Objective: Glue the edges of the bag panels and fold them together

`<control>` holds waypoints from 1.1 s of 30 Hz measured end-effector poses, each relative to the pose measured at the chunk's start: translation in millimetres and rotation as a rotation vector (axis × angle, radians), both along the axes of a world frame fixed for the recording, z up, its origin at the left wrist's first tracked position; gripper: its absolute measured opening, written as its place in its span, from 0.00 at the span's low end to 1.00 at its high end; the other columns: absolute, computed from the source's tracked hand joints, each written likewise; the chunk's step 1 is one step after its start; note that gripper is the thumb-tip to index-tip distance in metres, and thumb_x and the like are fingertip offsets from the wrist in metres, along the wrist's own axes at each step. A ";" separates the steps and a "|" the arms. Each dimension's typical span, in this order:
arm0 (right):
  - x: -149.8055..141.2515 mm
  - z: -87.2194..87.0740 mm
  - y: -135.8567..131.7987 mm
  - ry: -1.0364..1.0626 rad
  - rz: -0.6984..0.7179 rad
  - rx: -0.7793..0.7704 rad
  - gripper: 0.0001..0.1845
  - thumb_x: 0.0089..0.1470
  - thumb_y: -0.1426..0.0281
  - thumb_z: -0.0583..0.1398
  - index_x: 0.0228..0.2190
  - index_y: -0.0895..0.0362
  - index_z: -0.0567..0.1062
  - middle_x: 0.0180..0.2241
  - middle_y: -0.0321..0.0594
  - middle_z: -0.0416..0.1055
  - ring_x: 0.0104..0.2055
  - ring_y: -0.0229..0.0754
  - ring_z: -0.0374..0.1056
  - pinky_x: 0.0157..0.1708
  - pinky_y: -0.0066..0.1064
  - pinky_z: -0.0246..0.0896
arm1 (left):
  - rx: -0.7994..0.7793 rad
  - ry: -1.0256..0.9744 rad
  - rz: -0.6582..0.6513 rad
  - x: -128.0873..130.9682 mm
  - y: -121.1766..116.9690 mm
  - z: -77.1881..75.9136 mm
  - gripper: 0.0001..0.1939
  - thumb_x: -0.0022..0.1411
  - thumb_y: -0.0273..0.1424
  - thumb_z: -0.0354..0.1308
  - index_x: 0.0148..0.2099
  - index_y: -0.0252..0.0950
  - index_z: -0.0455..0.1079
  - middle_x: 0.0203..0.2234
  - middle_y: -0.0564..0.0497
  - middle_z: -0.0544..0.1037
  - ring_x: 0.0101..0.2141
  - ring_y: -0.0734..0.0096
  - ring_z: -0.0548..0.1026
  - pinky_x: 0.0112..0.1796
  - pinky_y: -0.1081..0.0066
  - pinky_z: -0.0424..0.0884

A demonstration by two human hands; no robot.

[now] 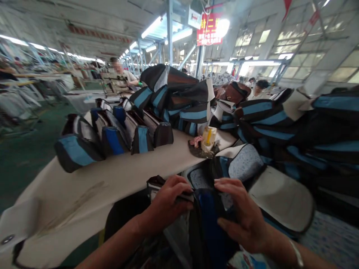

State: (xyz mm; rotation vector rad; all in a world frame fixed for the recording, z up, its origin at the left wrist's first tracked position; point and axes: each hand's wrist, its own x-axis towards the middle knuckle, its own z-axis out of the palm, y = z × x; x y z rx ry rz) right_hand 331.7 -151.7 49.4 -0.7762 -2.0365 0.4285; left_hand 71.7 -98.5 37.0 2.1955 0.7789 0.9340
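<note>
Head view: just off the counter's (140, 170) near edge, a blue-striped piece (209, 220) sits between both hands. The left hand (171, 198) pinches a dark rim between thumb and fingers; the right hand (244, 216) is spread beside the stripe. Similar pieces (142, 140) line the far edge.

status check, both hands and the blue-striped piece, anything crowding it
Left hand pinching a dark edge. Right hand open, contact unclear. Blue-striped piece between hands. Pale panel close on right.
</note>
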 end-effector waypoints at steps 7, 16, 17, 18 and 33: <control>-10.9 27.0 43.5 0.054 0.247 -0.419 0.32 0.47 0.59 0.69 0.50 0.56 0.67 0.47 0.46 0.66 0.49 0.48 0.64 0.50 0.38 0.62 | -0.144 0.152 -0.052 11.5 15.8 24.0 0.10 0.59 0.34 0.62 0.36 0.36 0.65 0.33 0.52 0.71 0.36 0.70 0.67 0.38 0.72 0.64; 8.8 20.3 67.4 -0.103 0.275 -0.747 0.25 0.43 0.59 0.73 0.38 0.58 0.71 0.32 0.33 0.65 0.33 0.36 0.58 0.31 0.26 0.55 | -0.592 0.131 -0.252 19.0 26.4 46.0 0.13 0.60 0.39 0.61 0.40 0.33 0.73 0.30 0.56 0.70 0.31 0.76 0.66 0.33 0.76 0.62; 10.8 20.5 66.2 -0.077 0.280 -0.772 0.24 0.44 0.59 0.72 0.37 0.59 0.72 0.32 0.33 0.64 0.32 0.35 0.58 0.31 0.26 0.55 | -0.580 0.118 -0.251 22.8 26.9 45.9 0.13 0.59 0.39 0.62 0.39 0.33 0.74 0.30 0.55 0.70 0.32 0.75 0.67 0.33 0.76 0.62; 11.8 21.4 64.8 -0.044 0.290 -0.791 0.23 0.45 0.59 0.72 0.37 0.59 0.72 0.31 0.33 0.64 0.33 0.35 0.58 0.32 0.26 0.55 | -0.569 0.115 -0.258 26.8 27.7 45.8 0.13 0.58 0.39 0.63 0.39 0.33 0.75 0.30 0.55 0.71 0.32 0.75 0.67 0.33 0.76 0.62; 3.4 10.9 64.1 0.256 0.291 -1.039 0.15 0.46 0.64 0.70 0.29 0.61 0.74 0.25 0.32 0.66 0.26 0.31 0.57 0.26 0.23 0.53 | -0.573 0.189 -0.190 41.8 31.7 42.1 0.06 0.57 0.31 0.59 0.33 0.33 0.73 0.26 0.57 0.69 0.29 0.77 0.66 0.30 0.76 0.60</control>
